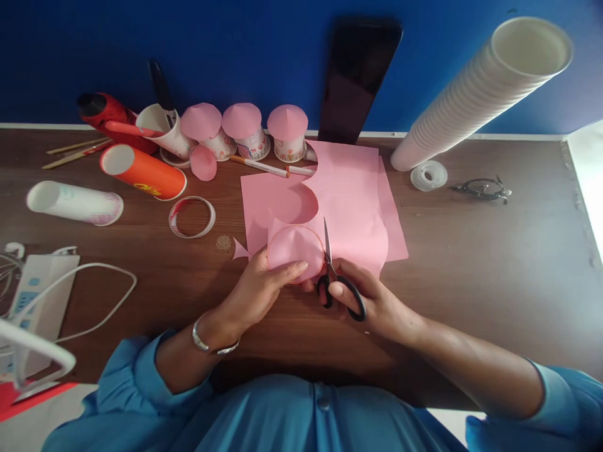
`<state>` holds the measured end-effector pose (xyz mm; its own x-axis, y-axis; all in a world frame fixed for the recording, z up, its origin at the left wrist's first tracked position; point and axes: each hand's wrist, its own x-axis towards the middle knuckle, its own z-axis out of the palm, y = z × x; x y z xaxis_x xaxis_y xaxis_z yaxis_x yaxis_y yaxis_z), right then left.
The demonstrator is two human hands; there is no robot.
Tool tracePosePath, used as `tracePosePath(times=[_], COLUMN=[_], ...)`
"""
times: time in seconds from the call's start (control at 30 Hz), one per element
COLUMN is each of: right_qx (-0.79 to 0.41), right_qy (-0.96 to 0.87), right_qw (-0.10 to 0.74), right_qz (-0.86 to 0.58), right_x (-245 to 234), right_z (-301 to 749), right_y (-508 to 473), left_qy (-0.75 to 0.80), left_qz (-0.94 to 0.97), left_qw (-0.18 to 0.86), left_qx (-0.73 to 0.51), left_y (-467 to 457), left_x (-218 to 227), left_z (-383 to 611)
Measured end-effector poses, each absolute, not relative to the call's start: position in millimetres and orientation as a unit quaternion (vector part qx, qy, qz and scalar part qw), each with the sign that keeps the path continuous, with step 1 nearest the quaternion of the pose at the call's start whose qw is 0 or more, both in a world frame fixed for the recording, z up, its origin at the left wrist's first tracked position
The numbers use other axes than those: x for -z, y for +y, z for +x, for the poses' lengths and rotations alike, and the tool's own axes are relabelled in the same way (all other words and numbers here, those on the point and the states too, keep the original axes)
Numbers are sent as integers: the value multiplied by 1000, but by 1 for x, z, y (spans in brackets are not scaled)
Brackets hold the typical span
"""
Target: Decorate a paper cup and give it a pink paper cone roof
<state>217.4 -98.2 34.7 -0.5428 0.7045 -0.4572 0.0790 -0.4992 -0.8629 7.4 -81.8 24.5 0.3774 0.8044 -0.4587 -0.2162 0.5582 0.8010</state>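
Observation:
My left hand [266,279] grips a piece of pink paper [294,248] with a round outline drawn on it, thumb on top and fingers beneath. In my right hand [365,292] is a pair of scissors [327,254] with black handles. Its blades point away from me and meet the right edge of the piece, beside the drawn line. Under and behind it lie larger pink sheets [351,194] with curved cut-outs. A small pink scrap [240,249] rests left of the sheets.
Several paper cups with pink cone tops [287,125] stand at the back. A tall stack of white cups [480,94] leans at the right, near glasses [483,188]. At left are a tape roll [192,218], an orange cup [144,172] and a power strip [44,307]. A phone [360,81] leans against the blue wall.

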Motion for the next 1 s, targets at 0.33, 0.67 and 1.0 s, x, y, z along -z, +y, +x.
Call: tracePosePath(times=[0.33,0.67,1.0], right_qx=[-708,-717,-685], right_qy=[-510,-496,-534], right_qw=[266,266,300], right_qz=[-409,-411,-395], right_x=[-25,-22,-20], right_z=[217,218,217], right_y=[-97,-99,-97], left_qy=[468,482,472], left_qz=[326,348,367], left_qw=[755,739,734], left_qx=[-325,-316,-322], left_y=[-83,-84,-83], left_x=[-20,-19,-22], left_z=[6,3,6])
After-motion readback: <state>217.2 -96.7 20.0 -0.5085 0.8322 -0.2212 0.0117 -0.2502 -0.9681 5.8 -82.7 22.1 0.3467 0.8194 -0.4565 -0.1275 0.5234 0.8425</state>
